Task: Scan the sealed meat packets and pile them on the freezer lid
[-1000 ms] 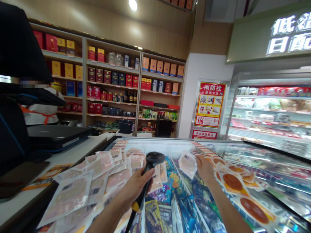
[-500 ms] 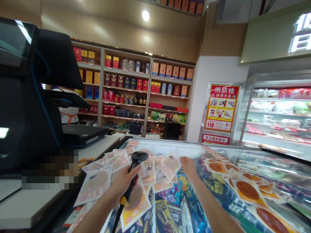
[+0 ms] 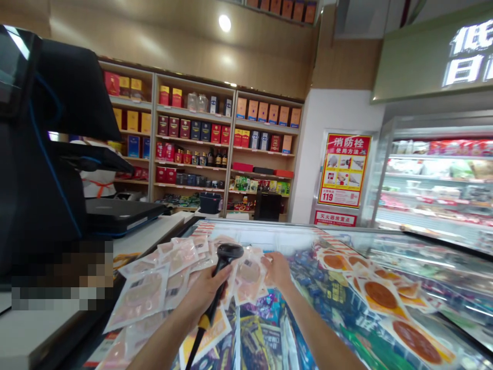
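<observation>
A black handheld barcode scanner with a yellow collar and trailing cable sits in my left hand, its head tilted up over the packets. My right hand pinches the right edge of a clear sealed food packet with a pale round item and a small label inside. This packet lies just right of the scanner head, over other packets. Many similar flat packets are spread and overlapping to the left. Part of a yellow-and-white packet shows below the scanner, half covered by it.
Under the packets is a glass-topped freezer with colourful packages inside. Packets with orange-brown rounds lie on the right. A black checkout terminal stands on the left counter. Stocked shelves and a refrigerated display are behind.
My right hand has moved left with its packet, closer to the scanner. The scanner in my left hand has shifted slightly right. The camera view has turned a little to the right.
</observation>
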`<state>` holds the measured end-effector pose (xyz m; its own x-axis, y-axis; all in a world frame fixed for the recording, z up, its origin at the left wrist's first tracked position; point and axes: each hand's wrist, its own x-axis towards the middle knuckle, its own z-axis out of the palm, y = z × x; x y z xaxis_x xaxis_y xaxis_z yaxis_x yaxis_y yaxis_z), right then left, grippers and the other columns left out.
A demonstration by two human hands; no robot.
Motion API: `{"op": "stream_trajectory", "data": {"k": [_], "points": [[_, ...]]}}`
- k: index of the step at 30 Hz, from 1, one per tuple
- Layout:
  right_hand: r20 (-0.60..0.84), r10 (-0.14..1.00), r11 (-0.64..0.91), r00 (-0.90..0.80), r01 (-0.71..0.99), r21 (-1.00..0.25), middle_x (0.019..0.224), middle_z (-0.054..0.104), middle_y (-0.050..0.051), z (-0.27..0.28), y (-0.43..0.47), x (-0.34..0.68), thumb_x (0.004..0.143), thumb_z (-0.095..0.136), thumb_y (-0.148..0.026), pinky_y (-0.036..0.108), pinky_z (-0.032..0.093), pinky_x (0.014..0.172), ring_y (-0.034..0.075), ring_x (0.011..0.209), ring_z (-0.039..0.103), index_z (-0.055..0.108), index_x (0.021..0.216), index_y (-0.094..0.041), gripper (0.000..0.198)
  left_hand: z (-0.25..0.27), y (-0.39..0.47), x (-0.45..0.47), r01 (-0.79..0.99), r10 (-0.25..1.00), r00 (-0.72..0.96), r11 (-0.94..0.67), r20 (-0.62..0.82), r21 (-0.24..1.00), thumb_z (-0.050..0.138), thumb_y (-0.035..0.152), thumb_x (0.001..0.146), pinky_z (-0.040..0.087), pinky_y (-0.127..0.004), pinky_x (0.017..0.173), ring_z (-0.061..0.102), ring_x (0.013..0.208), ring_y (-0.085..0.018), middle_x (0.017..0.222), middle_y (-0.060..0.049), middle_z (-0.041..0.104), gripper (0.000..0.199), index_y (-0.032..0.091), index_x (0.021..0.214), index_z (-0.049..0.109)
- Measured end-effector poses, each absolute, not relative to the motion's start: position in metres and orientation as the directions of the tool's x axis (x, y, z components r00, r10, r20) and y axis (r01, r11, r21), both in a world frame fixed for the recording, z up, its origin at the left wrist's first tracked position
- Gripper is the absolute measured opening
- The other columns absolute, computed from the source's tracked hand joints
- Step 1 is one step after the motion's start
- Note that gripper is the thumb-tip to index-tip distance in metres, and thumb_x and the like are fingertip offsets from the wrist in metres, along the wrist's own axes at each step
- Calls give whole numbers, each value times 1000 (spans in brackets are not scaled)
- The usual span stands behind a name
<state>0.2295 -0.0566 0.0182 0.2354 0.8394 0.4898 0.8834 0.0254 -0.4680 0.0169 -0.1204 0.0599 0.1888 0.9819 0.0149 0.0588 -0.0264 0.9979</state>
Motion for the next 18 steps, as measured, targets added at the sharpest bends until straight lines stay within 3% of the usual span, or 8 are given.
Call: {"op": "stream_trajectory", "data": {"k": [4,8,18], "points": [[563,788,-11,250,920,-393,99,61,8,16,-65,282,76,42,-28,27,36,86,17,95,53,60,97,-14,31,62,-119,34,50,969,247,-16,3,999,52,57,61,30,-18,38,39,37,-6,45,6,45,40,17,63,44],[569,750,-228,338,939,-258,107,57,10,8,-86,356,73,44,-23,33,35,86,21,103,48,55,104,-13,34,62,-113,52,88,960,279,-34,8,996,49,59,61,29,-18,37,39,37,-6,44,5,46,42,17,61,44],[409,826,-460,387,883,92,116,51,12,5,-111,445,67,42,-6,46,32,85,27,111,39,51,110,-17,45,50,-103,78,41,937,349,11,-25,999,53,61,56,25,-18,37,35,34,-6,40,7,42,45,18,59,42]]}}
